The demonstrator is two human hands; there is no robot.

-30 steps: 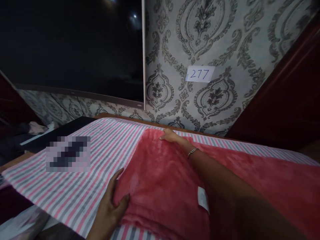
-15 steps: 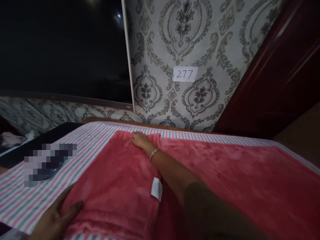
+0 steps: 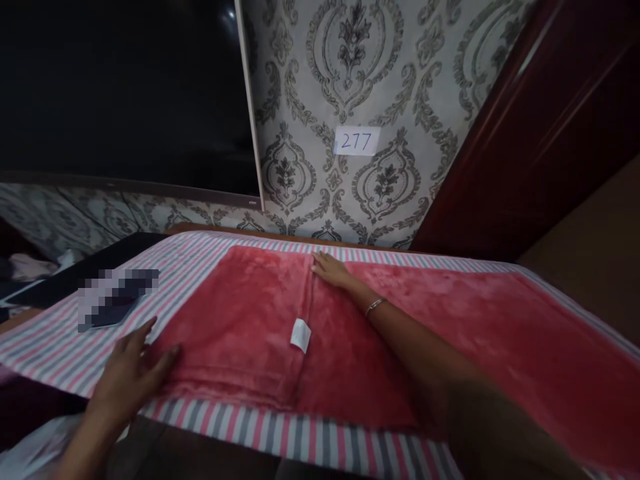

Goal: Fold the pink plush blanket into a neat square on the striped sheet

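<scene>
A red plush blanket (image 3: 235,320) lies spread on a striped cloth, its left part folded over on itself toward the right. A white tag (image 3: 301,335) sticks out from the flap's right edge. My right hand (image 3: 330,269), with a bracelet at the wrist, reaches across and rests by the far end of that edge, its fingers laid out on the fabric. At the blanket's near left corner is my left hand (image 3: 131,370), thumb and fingers apart, holding nothing. Whether its thumb touches the fold I cannot tell.
The pink, grey and white striped cloth (image 3: 190,257) covers the table. A dark flat object, partly blurred out, lies on its left. Behind stand a television (image 3: 125,93) and a patterned wall with a paper (image 3: 357,141) marked 277. Dark red panelling (image 3: 500,147) slants at right.
My right hand has slid right, from on top of the folded flap to its edge. My left hand has spread its fingers beside the corner. The view has shifted, showing more of the near table edge.
</scene>
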